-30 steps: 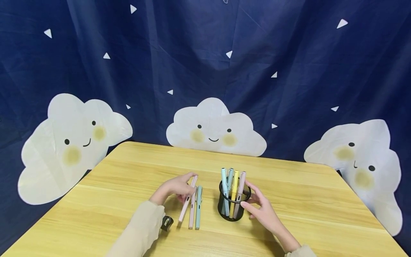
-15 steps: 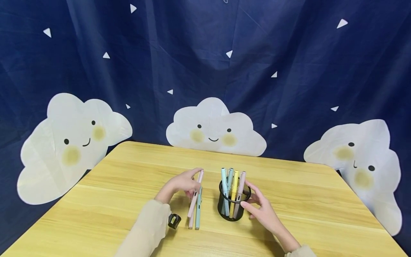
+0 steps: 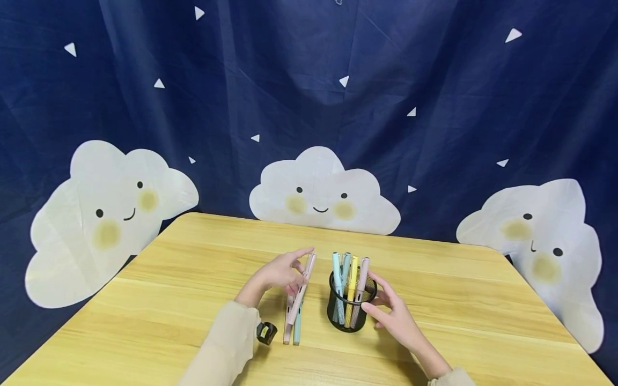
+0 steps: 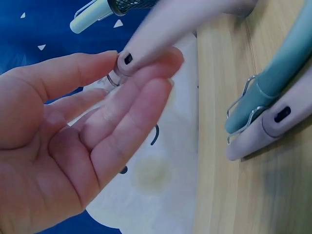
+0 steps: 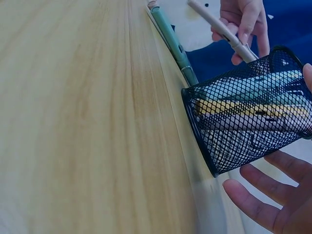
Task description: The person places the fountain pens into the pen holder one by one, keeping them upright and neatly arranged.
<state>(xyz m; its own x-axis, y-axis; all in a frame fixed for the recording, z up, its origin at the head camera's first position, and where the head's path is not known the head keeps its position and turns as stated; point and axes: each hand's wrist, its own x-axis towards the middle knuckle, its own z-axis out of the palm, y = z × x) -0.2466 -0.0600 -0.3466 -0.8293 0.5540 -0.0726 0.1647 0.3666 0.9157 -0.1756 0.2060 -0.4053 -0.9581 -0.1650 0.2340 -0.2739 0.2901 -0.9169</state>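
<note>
In the head view my left hand [image 3: 280, 274] pinches a pale pink pen [image 3: 301, 297] between thumb and fingers. The pen slants above two others lying on the table, a mauve-pink pen [image 3: 287, 335] and a teal pen [image 3: 296, 333]. Seen from the left wrist, the fingers grip the held pen [image 4: 168, 27] near its clip. A black mesh pen holder [image 5: 229, 148] stands upright just to the right, containing light blue, teal, yellow and mauve pens. My right hand [image 3: 393, 316] holds the pen holder from its right side, thumb near, forefinger at the far side.
The wooden table [image 3: 449, 300] reaches back to a dark blue curtain [image 3: 299, 69] printed with smiling clouds and white triangles. A black band-like object [image 3: 266, 333] sits at the left cuff.
My left hand has lifted the pale pink pen and carried it to the right, over the other two pens. My right hand and the pen holder have stayed in place.
</note>
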